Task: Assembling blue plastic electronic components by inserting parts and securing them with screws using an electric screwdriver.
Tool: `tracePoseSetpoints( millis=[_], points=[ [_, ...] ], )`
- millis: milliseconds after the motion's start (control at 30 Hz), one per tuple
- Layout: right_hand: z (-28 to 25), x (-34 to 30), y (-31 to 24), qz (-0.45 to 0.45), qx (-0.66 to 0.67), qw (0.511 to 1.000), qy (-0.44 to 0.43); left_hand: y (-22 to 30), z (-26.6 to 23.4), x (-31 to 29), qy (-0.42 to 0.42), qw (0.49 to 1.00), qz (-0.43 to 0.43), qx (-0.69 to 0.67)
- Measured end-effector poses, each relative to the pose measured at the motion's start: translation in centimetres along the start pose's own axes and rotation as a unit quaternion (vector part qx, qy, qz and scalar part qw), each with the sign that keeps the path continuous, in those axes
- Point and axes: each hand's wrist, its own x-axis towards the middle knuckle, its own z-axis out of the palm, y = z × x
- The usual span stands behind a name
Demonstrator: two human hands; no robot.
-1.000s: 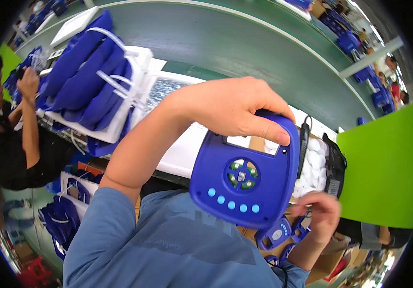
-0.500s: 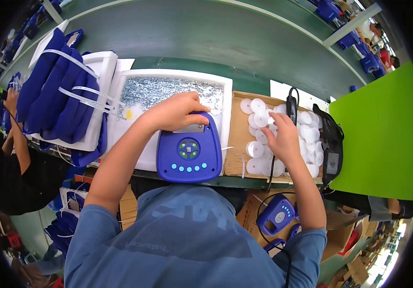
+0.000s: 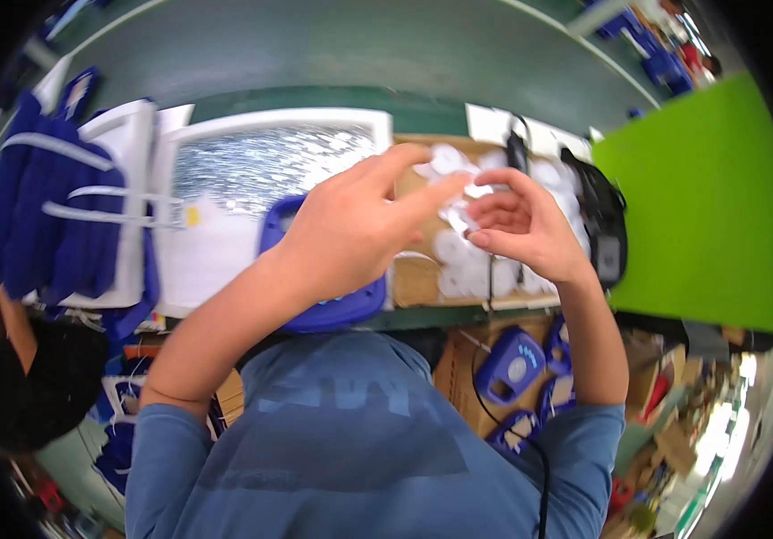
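Left hand (image 3: pixel 355 225) now over white discs (image 3: pixel 465 260)

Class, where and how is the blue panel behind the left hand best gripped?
Probably pinch the blue panel at its rounded near-right corner, from the person's side: that rim shows uncovered, while the left hand and forearm hide its middle.

Blue housing (image 3: pixel 343 312) looks smooth plastic, discs (image 3: pixel 463 280) translucent plastic. Tray (image 3: pixel 165 189) is matt foam; metal bits (image 3: pixel 256 166) inside, shiny.
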Motion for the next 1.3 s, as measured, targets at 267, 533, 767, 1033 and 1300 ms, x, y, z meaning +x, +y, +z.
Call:
tracePoseSetpoints(
  millis=[267,533,767,1033,1300],
  points=[
    [-0.4,-17.3,-2.1,0.009,-0.144,0.935,0.323,3.0,-1.1,0.9,-0.004,0.993,0.118,-0.021],
    [15.5,-38.9,19.2,0.402,-0.011,0.913,0.074,3.3,-3.2,-3.7,0.078,0.954,-0.221,-0.188],
    [18.7,-16.7,12.9,-0.076,0.005,0.972,0.221,1.6,-3.0,-6.7,0.073,0.853,-0.324,-0.404],
    [16.9,-2.6,2.9,-0.250,0.174,0.949,0.086,2.7,-2.8,-10.4,0.115,0.789,-0.337,-0.500],
    [14.4,1.6,1.9,-0.315,-0.144,0.924,0.160,1.6,-4.4,-13.0,0.199,0.893,-0.339,-0.217]
  ],
)
